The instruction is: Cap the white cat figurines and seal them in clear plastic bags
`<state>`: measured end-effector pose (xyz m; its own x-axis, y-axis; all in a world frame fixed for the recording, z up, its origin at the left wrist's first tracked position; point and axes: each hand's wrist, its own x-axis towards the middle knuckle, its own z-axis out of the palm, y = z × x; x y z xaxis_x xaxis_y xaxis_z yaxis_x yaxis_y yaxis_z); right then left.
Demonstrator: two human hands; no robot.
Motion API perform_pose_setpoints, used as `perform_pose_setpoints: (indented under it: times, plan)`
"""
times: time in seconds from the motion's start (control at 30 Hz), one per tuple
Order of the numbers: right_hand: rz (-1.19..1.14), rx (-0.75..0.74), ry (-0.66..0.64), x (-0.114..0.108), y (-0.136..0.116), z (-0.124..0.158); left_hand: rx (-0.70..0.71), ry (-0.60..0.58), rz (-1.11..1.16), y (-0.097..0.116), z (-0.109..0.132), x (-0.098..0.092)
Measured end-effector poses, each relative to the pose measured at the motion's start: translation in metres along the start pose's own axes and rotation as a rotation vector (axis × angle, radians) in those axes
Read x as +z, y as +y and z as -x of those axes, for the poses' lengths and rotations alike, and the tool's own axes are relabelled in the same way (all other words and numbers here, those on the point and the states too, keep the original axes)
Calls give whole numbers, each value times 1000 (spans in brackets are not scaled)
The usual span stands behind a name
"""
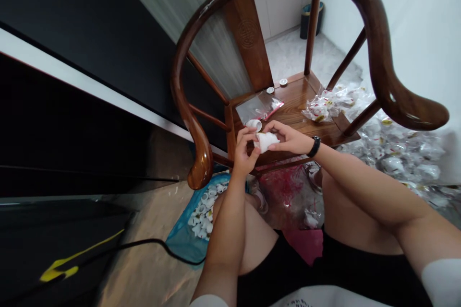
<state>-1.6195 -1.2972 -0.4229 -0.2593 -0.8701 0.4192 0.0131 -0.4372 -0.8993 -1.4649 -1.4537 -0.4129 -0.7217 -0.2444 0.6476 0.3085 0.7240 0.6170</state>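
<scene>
Head view, from the lap outward: both hands close on a white plastic tube (265, 141) held above the knees, the left hand (245, 148) gripping it with a small white piece (254, 125) at its fingertips, the right hand (288, 136) steadying it. A blue bag (179, 244) of small white parts (203, 211) lies within easy reach. Beyond, a wooden armchair seat (298, 100) serves as a bench, bearing a clear packet (257, 108), with bagged white items (396, 153) heaped on the floor.
</scene>
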Motion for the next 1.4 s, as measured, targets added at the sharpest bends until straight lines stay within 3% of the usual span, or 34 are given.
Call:
perform_pose_setpoints:
  times: [0.23,0.5,0.73,1.03,1.23,1.4]
  plan:
    - [34,75,39,-5,-7,11,-28,-42,46,3,-4,-10]
    - [57,122,206,26,-19,48,53,-67,-126,28,3,-15]
    - [73,61,118,26,-16,53,115,-56,-135,48,12,-17]
    - [98,60,96,22,-12,51,105,-26,-97,46,15,-16]
    - [-157,124,189,37,-11,46,71,137,53,38,15,-5]
    - [-264,130,210,52,-10,43,96,5,59,35,13,0]
